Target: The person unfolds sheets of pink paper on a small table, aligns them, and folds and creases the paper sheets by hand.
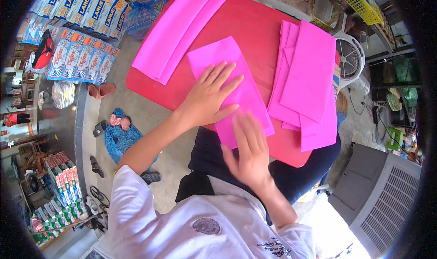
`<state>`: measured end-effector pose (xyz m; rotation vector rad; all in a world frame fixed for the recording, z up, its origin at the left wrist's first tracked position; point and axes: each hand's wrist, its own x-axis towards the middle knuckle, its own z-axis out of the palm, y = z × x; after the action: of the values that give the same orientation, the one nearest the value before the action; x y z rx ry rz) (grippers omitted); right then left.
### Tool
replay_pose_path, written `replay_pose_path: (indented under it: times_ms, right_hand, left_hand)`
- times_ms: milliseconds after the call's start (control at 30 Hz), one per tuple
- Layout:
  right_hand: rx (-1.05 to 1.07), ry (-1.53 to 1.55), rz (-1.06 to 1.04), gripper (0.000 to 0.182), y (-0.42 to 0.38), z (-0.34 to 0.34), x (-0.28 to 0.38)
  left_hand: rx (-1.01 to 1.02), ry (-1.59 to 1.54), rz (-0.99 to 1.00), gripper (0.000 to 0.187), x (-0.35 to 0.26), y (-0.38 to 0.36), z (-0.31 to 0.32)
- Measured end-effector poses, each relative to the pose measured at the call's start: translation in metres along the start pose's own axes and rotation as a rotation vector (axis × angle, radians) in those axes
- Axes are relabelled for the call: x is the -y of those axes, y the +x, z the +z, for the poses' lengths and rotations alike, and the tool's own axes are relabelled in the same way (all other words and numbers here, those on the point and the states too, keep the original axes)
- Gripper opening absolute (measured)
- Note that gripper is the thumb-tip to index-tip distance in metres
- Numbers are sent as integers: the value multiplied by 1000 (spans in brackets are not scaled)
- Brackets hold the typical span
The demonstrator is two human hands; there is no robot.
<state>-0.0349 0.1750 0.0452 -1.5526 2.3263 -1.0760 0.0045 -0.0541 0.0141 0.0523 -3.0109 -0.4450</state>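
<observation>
A folded bright pink sheet lies slantwise on the red table, its near end reaching over the edge towards my lap. My left hand rests flat on the sheet's left part with the fingers spread. Over its near end is my right hand, slightly blurred, fingers stretched out and thumb apart, grasping nothing. Along the table's left side run long pink strips, folded lengthwise. A loose stack of folded pink sheets lies on the right, with its near corner past the table edge.
Beer cartons are stacked at the left. Slippers and a blue cloth-like bundle lie on the floor. A fan stands beyond the table's right side, and a large grey vented appliance is at my right.
</observation>
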Motion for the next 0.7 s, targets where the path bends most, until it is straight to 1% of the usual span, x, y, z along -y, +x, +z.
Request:
replay_pose_path:
  times_ms: [67,167,267,367,467,700]
  right_hand:
    - [50,-296,28,75,21,4,-11]
    - [204,-372,18,90,16,22,-26]
    - [202,-334,52,91,17,24,-25]
    - [208,-306,67,94,18,21,-24]
    - [228,-299,64,97,21,17,-24]
    - [234,-289,59,99,20,16,-24]
  left_hand:
    - [74,-10,-27,71,2,6,-6]
    - [20,49,12,70,10,26,15]
    - [-27,53,163,73,16,41,26]
    - [-42,35,112,78,26,47,18]
    - [-78,131,109,81,45,56,15]
    - [-120,235,7,85,80,72,11]
